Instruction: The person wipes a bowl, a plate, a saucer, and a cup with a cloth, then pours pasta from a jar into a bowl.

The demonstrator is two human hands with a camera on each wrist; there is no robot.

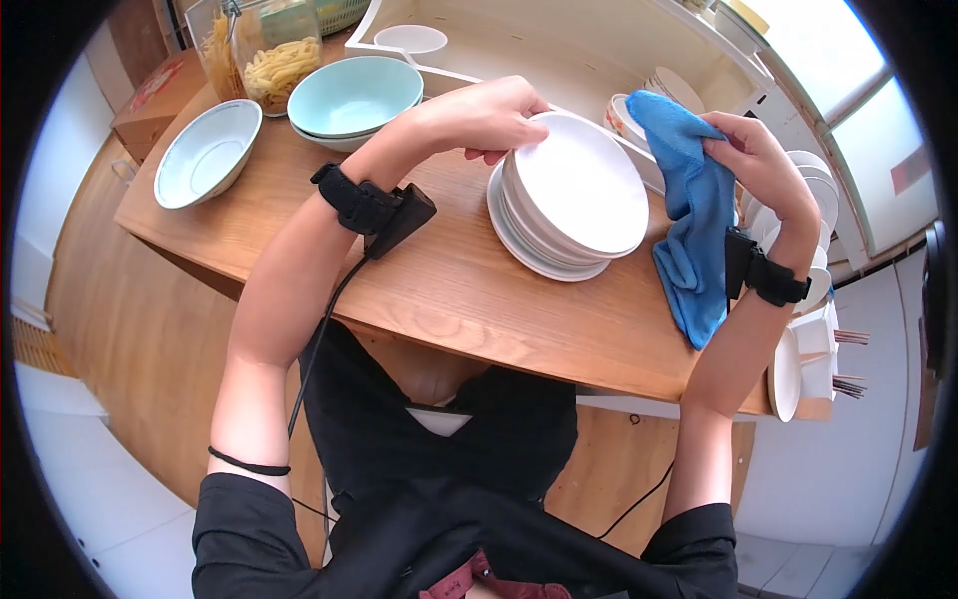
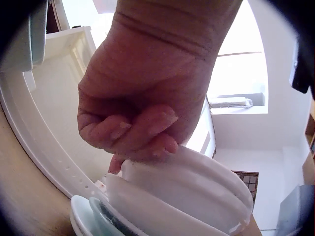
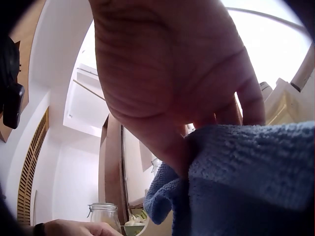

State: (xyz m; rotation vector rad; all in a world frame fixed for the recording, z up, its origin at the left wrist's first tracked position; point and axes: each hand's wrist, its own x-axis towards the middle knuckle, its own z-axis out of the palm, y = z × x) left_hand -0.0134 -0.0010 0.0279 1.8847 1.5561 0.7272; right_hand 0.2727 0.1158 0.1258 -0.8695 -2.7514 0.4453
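Observation:
My left hand (image 1: 496, 117) pinches the rim of the top white plate (image 1: 584, 185); that plate tilts over a stack of white plates (image 1: 544, 265) on the table. In the left wrist view the fingers are curled at the rim of the white dishes (image 2: 182, 187). To the right, my right hand (image 1: 753, 165) grips a blue cloth (image 1: 696, 210) near its upper end. The cloth hangs down beside the stack, its lower end at the table. Up close in the right wrist view, the cloth (image 3: 251, 172) runs between thumb and fingers.
Left of the stack are pale blue bowls (image 1: 354, 95) and a tilted white bowl (image 1: 210, 155). Behind them stands a glass jar of pasta (image 1: 279, 70). A white rack (image 1: 539, 50) lines the back. At right are white plates (image 1: 813, 190) and an upright oval dish (image 1: 785, 374).

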